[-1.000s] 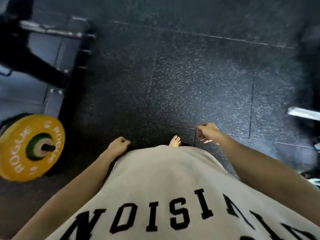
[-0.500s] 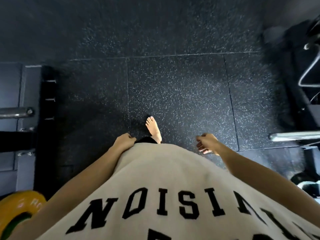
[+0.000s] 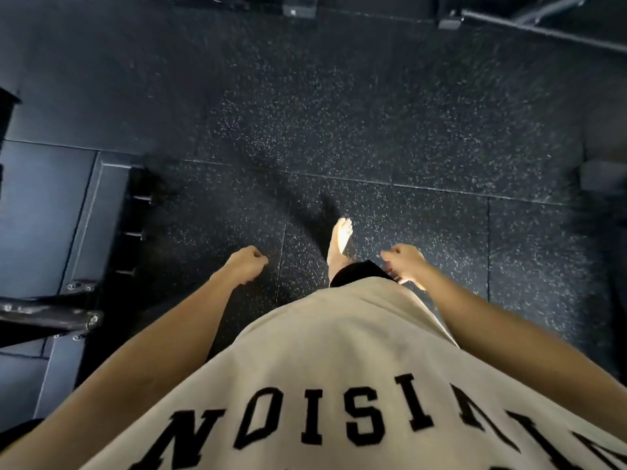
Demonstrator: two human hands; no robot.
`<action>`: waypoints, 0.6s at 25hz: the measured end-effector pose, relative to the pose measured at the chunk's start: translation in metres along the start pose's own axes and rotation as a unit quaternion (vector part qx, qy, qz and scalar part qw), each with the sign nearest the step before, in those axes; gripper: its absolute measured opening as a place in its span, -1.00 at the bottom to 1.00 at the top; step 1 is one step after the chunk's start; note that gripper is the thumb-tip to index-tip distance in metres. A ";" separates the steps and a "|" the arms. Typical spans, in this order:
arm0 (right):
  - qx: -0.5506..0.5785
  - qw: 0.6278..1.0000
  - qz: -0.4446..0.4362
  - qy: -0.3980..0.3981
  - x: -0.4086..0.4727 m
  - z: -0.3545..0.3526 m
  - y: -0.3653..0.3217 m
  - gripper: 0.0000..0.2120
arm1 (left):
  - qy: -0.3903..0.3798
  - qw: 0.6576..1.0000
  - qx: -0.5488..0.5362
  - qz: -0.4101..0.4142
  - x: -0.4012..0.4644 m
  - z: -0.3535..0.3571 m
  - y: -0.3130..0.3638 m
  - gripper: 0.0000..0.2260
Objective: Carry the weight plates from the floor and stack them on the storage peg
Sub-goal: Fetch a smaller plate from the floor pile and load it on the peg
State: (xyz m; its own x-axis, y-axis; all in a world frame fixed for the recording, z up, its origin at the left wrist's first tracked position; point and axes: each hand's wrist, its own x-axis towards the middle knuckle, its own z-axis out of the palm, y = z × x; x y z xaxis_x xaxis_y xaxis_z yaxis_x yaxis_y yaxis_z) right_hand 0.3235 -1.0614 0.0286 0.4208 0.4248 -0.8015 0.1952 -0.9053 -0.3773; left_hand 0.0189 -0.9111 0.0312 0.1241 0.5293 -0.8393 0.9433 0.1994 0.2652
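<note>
- Black rubber floor point(image 3: 339, 113) with tiny white specks fills most of the view, cut into big square mats by thin lines.
- The left hand point(image 3: 246, 264) hangs low over the floor, its fingers curled in loosely, and it holds nothing.
- The right hand point(image 3: 403, 262) hangs the same way on the other side, fingers loosely curled, holding nothing.
- No weight plate shows anywhere in this view, so I cannot tell where the plates lie next to either hand.
- A dark metal peg point(image 3: 51, 317) sticks out at the left edge, near the left arm and well apart from both hands. It is bare.
- The peg joins a dark rack frame point(image 3: 101, 215) that stands on the floor at the left.
- One bare foot point(image 3: 341, 235) is on the floor between the two hands.
- A cream shirt point(image 3: 339, 368) with big black letters fills the bottom of the view.
</note>
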 end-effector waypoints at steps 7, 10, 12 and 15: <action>-0.136 0.989 -0.037 -0.042 0.135 -0.076 -0.182 -0.80 | 0.037 0.996 -0.059 -0.062 0.082 -0.111 0.067 -0.74; -0.144 0.986 -0.047 -0.070 0.182 -0.104 -0.284 -0.86 | 0.114 0.983 -0.121 -0.080 0.117 -0.171 0.099 -0.76; -0.177 0.978 -0.070 -0.084 0.212 -0.107 -0.349 -0.88 | 0.144 0.972 -0.162 -0.094 0.144 -0.198 0.113 -0.74; -0.210 0.969 -0.081 -0.104 0.255 -0.102 -0.431 -0.88 | 0.124 0.969 -0.175 -0.118 0.190 -0.232 0.127 -0.70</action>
State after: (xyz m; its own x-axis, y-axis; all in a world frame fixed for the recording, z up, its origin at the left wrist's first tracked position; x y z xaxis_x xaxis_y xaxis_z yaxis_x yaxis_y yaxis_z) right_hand 0.4373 -0.5636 0.0341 0.1758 0.5136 -0.8398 0.6058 -0.7289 -0.3190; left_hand 0.0906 -0.5945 0.0154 -0.2022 0.6084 -0.7674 0.7683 0.5845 0.2610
